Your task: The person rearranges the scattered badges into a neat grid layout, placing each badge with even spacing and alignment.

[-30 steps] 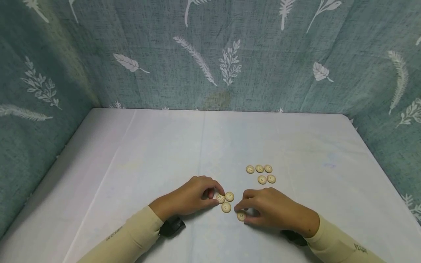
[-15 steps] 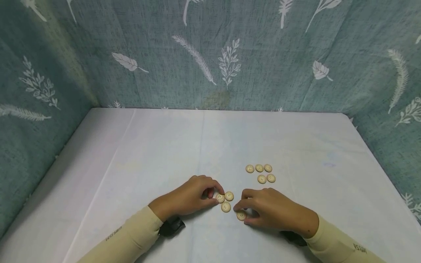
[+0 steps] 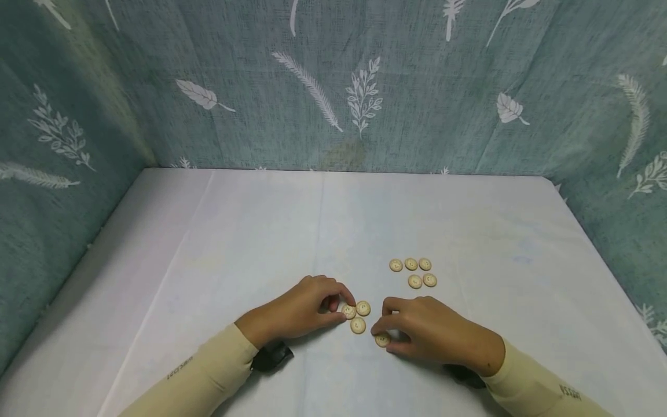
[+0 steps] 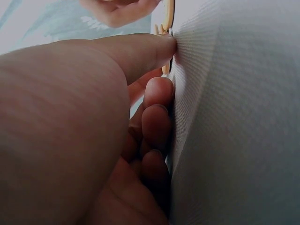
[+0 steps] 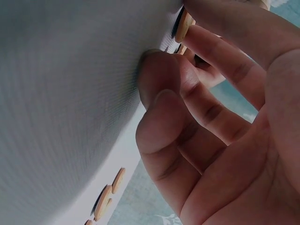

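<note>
Round, pale wooden buttons with small holes lie on a white cloth. In the head view my left hand [image 3: 299, 307] pinches one button [image 3: 348, 312] by its edges, between thumb and index finger. Right beside that one are a second button [image 3: 363, 308] and a third button [image 3: 358, 325]. To their right, my right hand [image 3: 424, 329] holds another button [image 3: 383, 339] between thumb and fingertips, flat and close to the cloth. The right wrist view shows this button [image 5: 184, 26] edge-on at the fingers, while the left wrist view has the left thumb [image 4: 150, 50] down at the cloth.
Beyond the right hand lie several more buttons in two short rows, among them a left one [image 3: 396, 265] and a lower right one [image 3: 429, 280]. The white-covered table [image 3: 234, 231] ends at a green leaf-patterned curtain [image 3: 250, 121] at the back and sides.
</note>
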{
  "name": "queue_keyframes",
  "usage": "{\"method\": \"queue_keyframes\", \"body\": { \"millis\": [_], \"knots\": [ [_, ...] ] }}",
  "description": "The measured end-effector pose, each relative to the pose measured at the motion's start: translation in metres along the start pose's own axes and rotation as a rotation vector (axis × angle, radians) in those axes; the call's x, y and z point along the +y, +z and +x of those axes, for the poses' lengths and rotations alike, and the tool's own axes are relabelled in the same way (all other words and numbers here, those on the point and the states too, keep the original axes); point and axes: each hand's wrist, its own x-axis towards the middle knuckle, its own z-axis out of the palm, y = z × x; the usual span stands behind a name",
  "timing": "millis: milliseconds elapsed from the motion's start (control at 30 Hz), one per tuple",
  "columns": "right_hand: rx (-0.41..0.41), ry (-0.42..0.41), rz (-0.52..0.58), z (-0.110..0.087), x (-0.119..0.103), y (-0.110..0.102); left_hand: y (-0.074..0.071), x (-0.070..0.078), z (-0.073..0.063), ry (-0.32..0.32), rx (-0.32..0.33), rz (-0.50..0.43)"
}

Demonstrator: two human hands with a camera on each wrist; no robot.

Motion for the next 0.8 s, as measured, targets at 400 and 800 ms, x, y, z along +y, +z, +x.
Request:
{"method": "queue_keyframes", "body": {
  "millis": [400, 800],
  "knots": [
    [-0.057, 0.030, 0.027, 0.0029, -0.0033, -0.0033, -0.0009, -0.0001, -0.0003, -0.001, 0.000, 0.010],
    [-0.068, 0.041, 0.041, 0.0026, -0.0020, -0.0018, 0.0002, -0.0014, 0.0004, 0.009, 0.002, 0.010]
  ]
}}
